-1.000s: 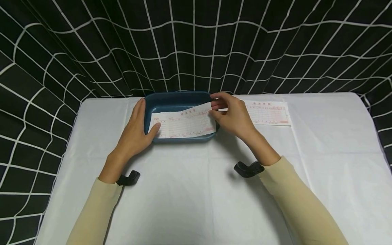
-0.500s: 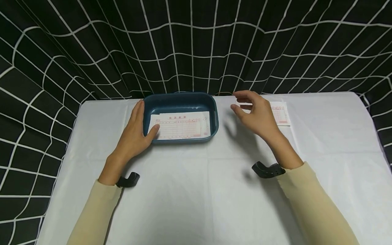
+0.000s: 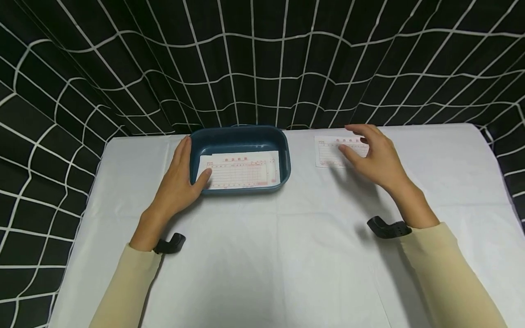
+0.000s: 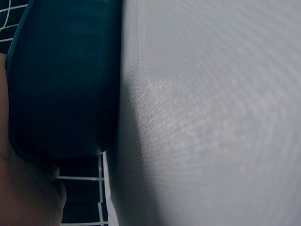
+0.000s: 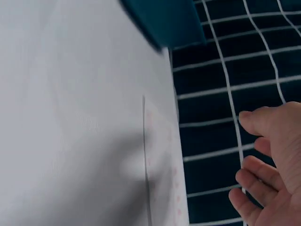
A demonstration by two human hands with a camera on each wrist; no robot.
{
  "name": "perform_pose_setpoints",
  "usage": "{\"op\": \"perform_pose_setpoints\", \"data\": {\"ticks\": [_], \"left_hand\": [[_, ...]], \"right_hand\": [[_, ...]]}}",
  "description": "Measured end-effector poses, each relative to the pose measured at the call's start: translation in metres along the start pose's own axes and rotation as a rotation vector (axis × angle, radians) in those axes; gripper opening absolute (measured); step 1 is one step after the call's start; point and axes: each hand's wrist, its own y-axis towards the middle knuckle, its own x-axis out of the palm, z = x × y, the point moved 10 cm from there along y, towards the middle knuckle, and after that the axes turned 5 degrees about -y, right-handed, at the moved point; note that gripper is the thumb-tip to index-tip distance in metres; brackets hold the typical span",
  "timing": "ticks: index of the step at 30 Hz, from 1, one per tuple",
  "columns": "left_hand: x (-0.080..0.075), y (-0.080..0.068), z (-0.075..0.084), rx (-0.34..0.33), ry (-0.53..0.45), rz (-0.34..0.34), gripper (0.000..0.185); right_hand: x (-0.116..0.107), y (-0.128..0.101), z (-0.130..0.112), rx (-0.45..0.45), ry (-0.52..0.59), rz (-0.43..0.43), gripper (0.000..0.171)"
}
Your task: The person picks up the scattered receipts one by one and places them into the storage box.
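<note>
A dark blue plastic basin [image 3: 239,136] stands near the back of the table, and a few white receipt slips [image 3: 246,171] with red print lie stacked inside. My left hand [image 3: 177,182] holds the basin's left end, fingers along the outside and thumb over the rim above the slips. In the left wrist view, the left hand [image 4: 28,193] lies against the basin's wall [image 4: 66,84]. To the right, my right hand [image 3: 375,157] hovers with relaxed, parted fingers over another receipt slip [image 3: 328,152], partly covering it. The right wrist view shows nothing between the right hand's [image 5: 277,165] fingers.
A white cloth [image 3: 262,255] covers the table. Behind its back edge hangs a black curtain [image 3: 262,59] with a white grid, which continues along both sides. Each wrist carries a black camera mount [image 3: 387,228].
My right hand has let go of a slip, now lying in the basin, and moved right to above the remaining slip on the table. The left hand has stayed on the basin.
</note>
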Motion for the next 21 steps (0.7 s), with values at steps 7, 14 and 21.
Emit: {"op": "perform_pose_setpoints", "data": {"ticks": [7, 14, 21], "left_hand": [[-0.001, -0.001, -0.003, -0.018, 0.006, -0.004, 0.095], [-0.005, -0.005, -0.006, -0.031, 0.013, 0.002, 0.095], [0.000, -0.001, -0.005, -0.009, -0.004, 0.002, 0.095]], "right_hand": [[0.002, 0.002, 0.030, 0.021, -0.002, -0.032, 0.051], [0.014, 0.003, 0.055, 0.076, -0.026, -0.090, 0.055], [0.020, 0.001, 0.082, 0.137, -0.063, -0.138, 0.067]]}}
